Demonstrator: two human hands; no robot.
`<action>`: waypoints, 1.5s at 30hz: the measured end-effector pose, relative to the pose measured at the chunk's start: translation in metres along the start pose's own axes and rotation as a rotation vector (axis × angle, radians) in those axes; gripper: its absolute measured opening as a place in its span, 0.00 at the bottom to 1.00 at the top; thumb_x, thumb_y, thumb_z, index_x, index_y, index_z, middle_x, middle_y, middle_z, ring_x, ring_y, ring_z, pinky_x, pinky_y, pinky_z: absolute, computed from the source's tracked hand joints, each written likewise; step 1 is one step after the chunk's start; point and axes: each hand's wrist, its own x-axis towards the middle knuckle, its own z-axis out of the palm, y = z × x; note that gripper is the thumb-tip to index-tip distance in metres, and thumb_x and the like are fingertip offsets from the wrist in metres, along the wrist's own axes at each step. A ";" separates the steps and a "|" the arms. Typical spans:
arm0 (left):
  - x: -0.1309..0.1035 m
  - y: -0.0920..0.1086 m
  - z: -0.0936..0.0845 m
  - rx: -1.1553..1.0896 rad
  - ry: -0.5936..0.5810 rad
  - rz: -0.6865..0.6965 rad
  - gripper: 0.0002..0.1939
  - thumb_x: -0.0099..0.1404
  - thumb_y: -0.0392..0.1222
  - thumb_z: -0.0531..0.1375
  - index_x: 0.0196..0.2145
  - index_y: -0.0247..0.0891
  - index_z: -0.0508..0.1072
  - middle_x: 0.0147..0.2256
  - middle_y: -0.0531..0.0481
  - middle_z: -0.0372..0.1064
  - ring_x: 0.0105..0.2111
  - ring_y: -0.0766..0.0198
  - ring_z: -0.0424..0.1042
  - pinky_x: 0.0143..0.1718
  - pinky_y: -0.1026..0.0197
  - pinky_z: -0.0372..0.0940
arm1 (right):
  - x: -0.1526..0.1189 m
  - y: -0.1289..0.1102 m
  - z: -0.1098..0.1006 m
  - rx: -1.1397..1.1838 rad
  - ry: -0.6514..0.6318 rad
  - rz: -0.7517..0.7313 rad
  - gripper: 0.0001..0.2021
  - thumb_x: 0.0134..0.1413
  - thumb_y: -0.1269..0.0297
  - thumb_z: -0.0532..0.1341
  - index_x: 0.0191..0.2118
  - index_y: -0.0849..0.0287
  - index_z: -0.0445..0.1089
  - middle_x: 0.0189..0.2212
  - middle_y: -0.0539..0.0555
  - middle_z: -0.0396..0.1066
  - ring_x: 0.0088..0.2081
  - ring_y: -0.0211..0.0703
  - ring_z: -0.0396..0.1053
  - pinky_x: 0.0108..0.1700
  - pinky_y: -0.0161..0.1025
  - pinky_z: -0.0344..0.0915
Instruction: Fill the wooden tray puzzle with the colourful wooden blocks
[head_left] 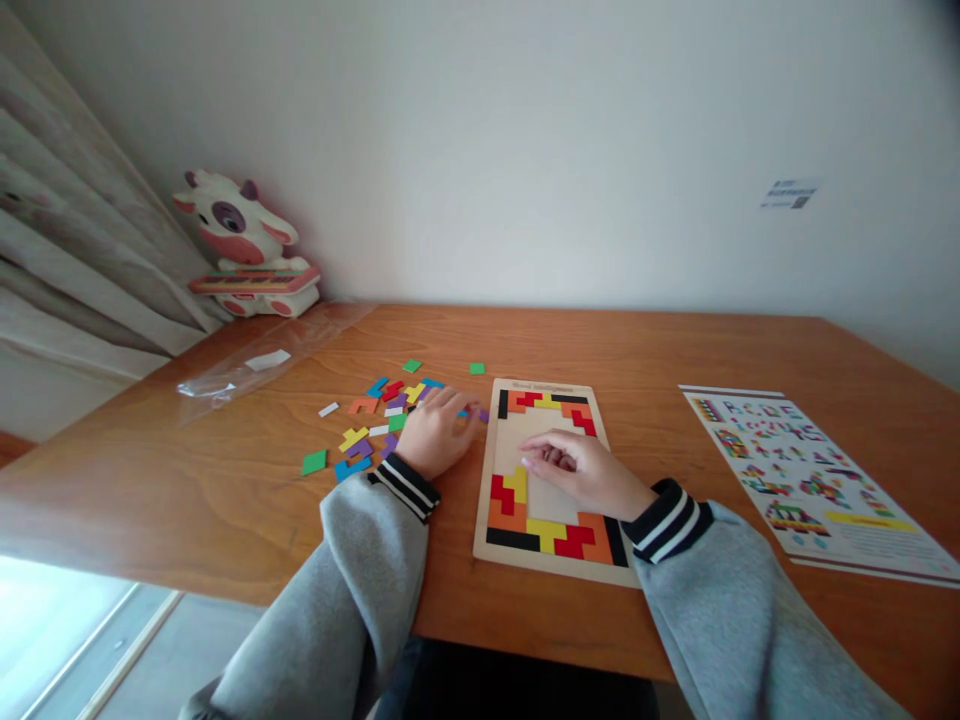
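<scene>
My left hand point(441, 432) is at the right edge of a loose pile of coloured puzzle pieces, its fingers bent and apart. Bits of a blue piece point(463, 413) and a purple piece point(484, 415) show by its fingertips; I see no firm grip on either. Over the bare middle of a wooden puzzle board point(484, 505) hovers or rests my right hand point(574, 468), fingers curled together, with no piece visible in them. Black, orange, red and yellow pieces, such as a yellow piece point(546, 532), line the board's top and bottom parts. My right hand and wrist cover some of its right side.
A printed pattern sheet point(810, 465) lies to the right. Behind the pile is a clear plastic bag point(262, 365). A cow-shaped toy keyboard point(251, 245) stands at the back left by a curtain point(82, 200). Two green pieces, one a green square point(477, 369), lie behind the pile.
</scene>
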 end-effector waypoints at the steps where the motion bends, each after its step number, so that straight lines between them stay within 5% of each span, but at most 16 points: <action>1: 0.000 -0.010 -0.006 0.053 0.032 -0.035 0.08 0.67 0.40 0.56 0.40 0.37 0.75 0.35 0.45 0.74 0.37 0.56 0.72 0.44 0.54 0.66 | 0.000 0.001 -0.001 -0.002 0.024 -0.009 0.16 0.59 0.51 0.61 0.44 0.58 0.75 0.33 0.54 0.74 0.31 0.39 0.69 0.31 0.36 0.68; 9: -0.024 -0.064 -0.058 0.212 0.072 -0.141 0.12 0.67 0.48 0.56 0.37 0.39 0.76 0.32 0.47 0.74 0.34 0.59 0.72 0.41 0.58 0.67 | 0.002 0.009 -0.012 -0.104 0.246 -0.154 0.11 0.62 0.56 0.58 0.44 0.54 0.73 0.35 0.54 0.74 0.30 0.40 0.69 0.33 0.40 0.69; 18: -0.080 -0.098 -0.102 0.218 -0.150 -0.117 0.15 0.65 0.52 0.57 0.44 0.45 0.77 0.43 0.47 0.78 0.45 0.53 0.76 0.52 0.50 0.68 | -0.001 0.014 -0.021 -0.353 0.251 -0.362 0.12 0.63 0.66 0.55 0.50 0.51 0.71 0.40 0.55 0.72 0.32 0.42 0.69 0.38 0.43 0.70; 25: -0.103 -0.111 -0.107 0.150 -0.159 -0.246 0.18 0.63 0.59 0.59 0.43 0.48 0.78 0.43 0.49 0.79 0.45 0.52 0.77 0.51 0.51 0.70 | -0.002 0.011 -0.023 -0.389 0.301 -0.392 0.13 0.63 0.67 0.55 0.50 0.51 0.71 0.39 0.55 0.72 0.33 0.42 0.69 0.37 0.43 0.69; 31: -0.102 -0.112 -0.104 0.072 -0.153 -0.386 0.26 0.60 0.64 0.60 0.49 0.44 0.75 0.44 0.49 0.79 0.38 0.56 0.79 0.44 0.56 0.73 | -0.001 0.014 -0.023 -0.402 0.336 -0.385 0.12 0.63 0.69 0.56 0.49 0.53 0.70 0.39 0.54 0.71 0.32 0.41 0.68 0.37 0.41 0.69; 37: -0.101 -0.114 -0.103 0.098 -0.204 -0.342 0.29 0.64 0.67 0.54 0.49 0.44 0.77 0.49 0.46 0.76 0.51 0.51 0.74 0.56 0.50 0.66 | 0.001 0.019 -0.023 -0.407 0.359 -0.416 0.11 0.62 0.70 0.57 0.48 0.53 0.70 0.38 0.53 0.70 0.31 0.38 0.67 0.35 0.39 0.68; 45: -0.093 -0.105 -0.103 -0.145 -0.124 -0.560 0.36 0.52 0.70 0.63 0.48 0.40 0.76 0.44 0.45 0.78 0.43 0.51 0.77 0.50 0.48 0.72 | 0.001 0.015 -0.026 -0.420 0.447 -0.444 0.13 0.62 0.71 0.56 0.50 0.53 0.68 0.37 0.52 0.71 0.29 0.38 0.67 0.34 0.38 0.68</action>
